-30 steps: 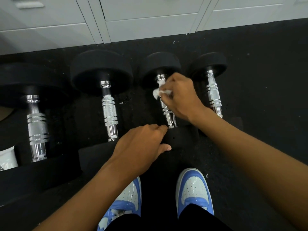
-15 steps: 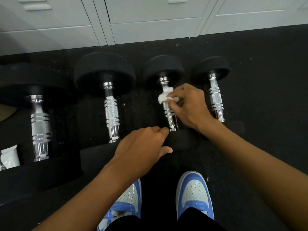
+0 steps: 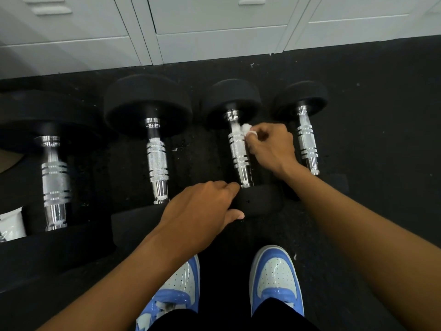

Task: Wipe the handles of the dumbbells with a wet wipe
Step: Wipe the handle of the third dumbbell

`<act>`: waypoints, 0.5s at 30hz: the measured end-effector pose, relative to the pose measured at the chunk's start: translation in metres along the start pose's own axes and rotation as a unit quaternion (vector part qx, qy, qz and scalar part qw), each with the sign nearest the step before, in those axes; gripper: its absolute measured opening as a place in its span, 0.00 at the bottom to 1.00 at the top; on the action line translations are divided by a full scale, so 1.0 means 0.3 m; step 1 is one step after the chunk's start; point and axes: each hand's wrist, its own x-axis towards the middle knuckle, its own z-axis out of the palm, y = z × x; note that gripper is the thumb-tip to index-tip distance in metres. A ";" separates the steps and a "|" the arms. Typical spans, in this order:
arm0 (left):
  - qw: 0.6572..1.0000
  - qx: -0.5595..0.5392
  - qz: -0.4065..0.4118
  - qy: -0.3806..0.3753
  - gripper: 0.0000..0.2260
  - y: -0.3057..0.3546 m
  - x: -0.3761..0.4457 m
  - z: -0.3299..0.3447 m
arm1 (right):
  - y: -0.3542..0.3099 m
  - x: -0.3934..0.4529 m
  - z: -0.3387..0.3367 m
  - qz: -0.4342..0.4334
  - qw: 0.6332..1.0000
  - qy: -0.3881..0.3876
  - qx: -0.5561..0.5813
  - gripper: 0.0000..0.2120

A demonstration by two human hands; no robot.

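Most of the wet wipe (image 3: 248, 129) is buried inside the curled fingers of the right hand (image 3: 270, 148), so only a small white wad shows, and whether it touches the third dumbbell's handle (image 3: 238, 151) cannot be told. The left hand (image 3: 202, 211) covers the left part of that dumbbell's near weight (image 3: 260, 203), with its fingertips hidden on the far side. At the lower left, a white packet (image 3: 12, 224) is cut by the frame's edge, its print too small to read.
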 end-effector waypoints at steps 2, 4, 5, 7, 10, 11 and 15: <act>1.000 -0.003 0.000 -0.001 0.22 0.000 0.001 -0.001 | -0.029 0.039 0.009 0.001 1.000 0.015 0.016 0.06; 1.000 -0.005 0.000 0.000 0.22 0.000 0.001 0.001 | -0.064 0.046 0.005 -0.026 0.999 0.021 0.027 0.04; 1.000 -0.004 0.000 0.002 0.22 -0.001 0.001 0.002 | -0.069 0.037 -0.001 -0.041 0.999 0.017 0.022 0.04; 1.000 0.002 0.003 0.004 0.22 -0.003 0.002 0.005 | -0.048 -0.001 -0.014 -0.059 0.998 0.004 0.001 0.04; 1.000 0.007 0.006 0.001 0.23 -0.005 0.003 0.006 | 0.019 -0.037 -0.013 -0.014 1.000 -0.019 -0.009 0.05; 1.000 0.007 0.007 -0.001 0.23 -0.004 0.002 0.006 | 0.026 -0.029 -0.008 0.007 1.000 -0.022 -0.012 0.06; 1.000 0.006 0.010 0.002 0.22 -0.003 0.002 0.005 | -0.027 0.017 -0.004 -0.002 1.000 0.013 0.012 0.05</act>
